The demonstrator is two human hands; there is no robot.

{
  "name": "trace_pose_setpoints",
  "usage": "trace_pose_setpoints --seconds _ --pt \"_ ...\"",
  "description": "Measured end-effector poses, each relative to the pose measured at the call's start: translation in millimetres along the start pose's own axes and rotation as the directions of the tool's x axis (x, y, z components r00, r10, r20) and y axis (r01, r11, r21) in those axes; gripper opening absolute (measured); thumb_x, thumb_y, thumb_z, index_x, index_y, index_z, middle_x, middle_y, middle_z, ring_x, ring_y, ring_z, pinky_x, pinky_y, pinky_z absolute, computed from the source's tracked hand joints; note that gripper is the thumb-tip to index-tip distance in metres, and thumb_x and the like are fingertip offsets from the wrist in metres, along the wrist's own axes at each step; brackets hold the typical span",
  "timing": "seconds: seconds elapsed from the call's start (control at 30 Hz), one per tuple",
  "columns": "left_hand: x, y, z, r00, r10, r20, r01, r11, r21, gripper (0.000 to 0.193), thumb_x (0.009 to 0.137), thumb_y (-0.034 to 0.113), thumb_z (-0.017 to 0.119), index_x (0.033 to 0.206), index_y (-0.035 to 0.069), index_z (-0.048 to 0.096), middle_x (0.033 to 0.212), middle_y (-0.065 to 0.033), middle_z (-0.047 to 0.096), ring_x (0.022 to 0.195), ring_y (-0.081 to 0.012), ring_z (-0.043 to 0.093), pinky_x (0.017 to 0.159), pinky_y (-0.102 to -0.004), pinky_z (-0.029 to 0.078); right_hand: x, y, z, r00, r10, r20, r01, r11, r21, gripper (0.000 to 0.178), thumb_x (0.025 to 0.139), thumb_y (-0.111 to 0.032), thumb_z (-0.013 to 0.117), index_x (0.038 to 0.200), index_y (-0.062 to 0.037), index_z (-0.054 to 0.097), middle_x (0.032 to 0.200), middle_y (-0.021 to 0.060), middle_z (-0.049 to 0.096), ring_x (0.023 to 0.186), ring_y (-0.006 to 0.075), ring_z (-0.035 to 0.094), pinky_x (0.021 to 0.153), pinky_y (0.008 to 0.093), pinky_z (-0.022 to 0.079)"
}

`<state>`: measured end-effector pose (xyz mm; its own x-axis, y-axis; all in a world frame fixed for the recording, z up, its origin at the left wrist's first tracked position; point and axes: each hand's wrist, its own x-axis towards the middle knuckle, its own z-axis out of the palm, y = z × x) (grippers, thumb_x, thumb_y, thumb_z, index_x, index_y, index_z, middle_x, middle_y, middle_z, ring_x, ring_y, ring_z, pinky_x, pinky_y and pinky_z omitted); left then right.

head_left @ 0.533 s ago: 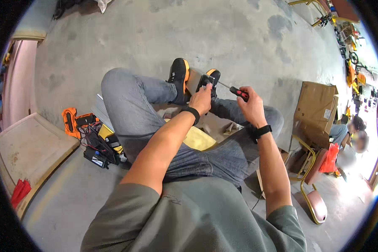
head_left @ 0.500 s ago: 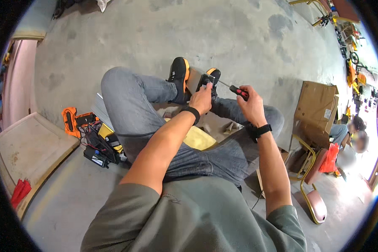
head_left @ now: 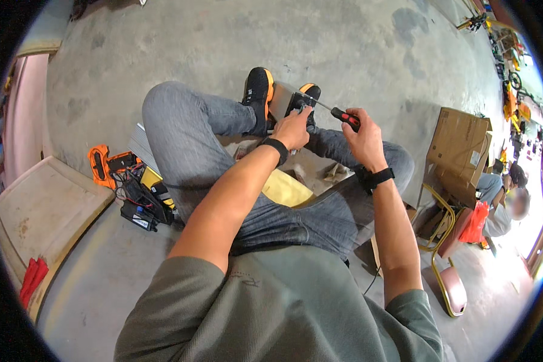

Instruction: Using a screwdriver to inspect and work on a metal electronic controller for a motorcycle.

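I sit on the concrete floor with my legs drawn up. My left hand (head_left: 291,128) grips a small black device (head_left: 298,103) that rests against a grey panel (head_left: 280,98) held between my black and orange shoes (head_left: 259,90). My right hand (head_left: 363,135) is closed around the red and black handle of a screwdriver (head_left: 345,118). Its thin metal shaft points left, and its tip reaches the black device just above my left fingers.
A heap of orange, yellow and black electronic parts with wires (head_left: 133,187) lies left of my thigh. A yellow pad (head_left: 285,190) lies under my legs. A cardboard box (head_left: 461,151), a yellow-framed chair (head_left: 443,256) and a seated person (head_left: 504,199) are on the right. A pale board (head_left: 36,211) lies far left.
My head has tipped slightly, so the whole scene sits a little higher in view. Both hands keep their hold on the device and the screwdriver.
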<state>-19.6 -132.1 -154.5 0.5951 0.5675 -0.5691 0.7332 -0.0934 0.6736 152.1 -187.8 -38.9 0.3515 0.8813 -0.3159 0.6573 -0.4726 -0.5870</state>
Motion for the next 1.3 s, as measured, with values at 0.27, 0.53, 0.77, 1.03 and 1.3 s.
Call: trace_pose_setpoints --seconds 0.27,0.53,0.77,1.03,1.3 --pt "-1.5 -0.2 0.3 1.000 -0.008 0.016 0.008 1.000 -0.011 0.069 0.080 0.010 0.057 0.145 0.013 0.034 0.124 -0.0230 0.053 0.113 -0.0424 0.054 0.095 -0.0490 0.045 -0.3 -4.0 2.1 1.000 -0.020 0.007 0.021 1.000 -0.021 0.030 0.082 -0.010 0.065 0.109 0.0002 0.060 0.095 0.0201 0.067 0.090 0.0335 0.067 0.080 0.0400 0.052" --pt "-4.3 5.0 -7.0 1.000 -0.017 0.018 0.018 0.999 -0.043 0.065 0.081 0.009 0.055 0.144 0.014 0.037 0.128 -0.0229 0.051 0.114 -0.0431 0.055 0.095 -0.0504 0.045 3.1 -8.1 3.7 1.000 -0.005 0.000 0.005 0.997 -0.074 0.030 0.083 -0.015 0.065 0.108 0.0009 0.060 0.093 0.0225 0.067 0.089 0.0368 0.067 0.080 0.0416 0.052" --pt "0.7 0.0 -2.5 1.000 0.001 0.023 0.000 0.998 -0.068 0.064 0.081 0.008 0.052 0.144 0.014 0.038 0.128 -0.0216 0.051 0.115 -0.0429 0.054 0.096 -0.0500 0.045 17.0 -6.9 12.5 0.981 0.193 0.030 -0.190 0.979 -0.073 0.040 0.089 -0.035 0.059 0.100 0.0036 0.063 0.085 0.0264 0.067 0.083 0.0429 0.065 0.075 0.0455 0.051" --pt "2.8 -6.8 5.6 0.998 0.047 -0.036 -0.048 0.998 -0.028 0.069 0.079 0.011 0.057 0.144 0.009 0.036 0.120 -0.0226 0.055 0.112 -0.0407 0.054 0.094 -0.0480 0.045 22.6 -25.9 11.3 0.999 0.052 0.009 -0.047 0.950 -0.309 0.036 0.094 -0.034 0.053 0.093 0.0007 0.062 0.078 0.0252 0.066 0.078 0.0451 0.064 0.071 0.0510 0.050" --pt "3.4 -4.9 5.3 0.999 0.032 -0.009 -0.032 0.999 -0.008 0.072 0.079 0.011 0.056 0.146 0.012 0.033 0.122 -0.0220 0.054 0.113 -0.0408 0.054 0.094 -0.0484 0.045 25.9 -26.8 11.3 0.999 0.032 0.018 -0.024 0.943 -0.332 0.032 0.093 -0.032 0.055 0.094 -0.0009 0.063 0.080 0.0243 0.067 0.080 0.0434 0.065 0.071 0.0502 0.050"
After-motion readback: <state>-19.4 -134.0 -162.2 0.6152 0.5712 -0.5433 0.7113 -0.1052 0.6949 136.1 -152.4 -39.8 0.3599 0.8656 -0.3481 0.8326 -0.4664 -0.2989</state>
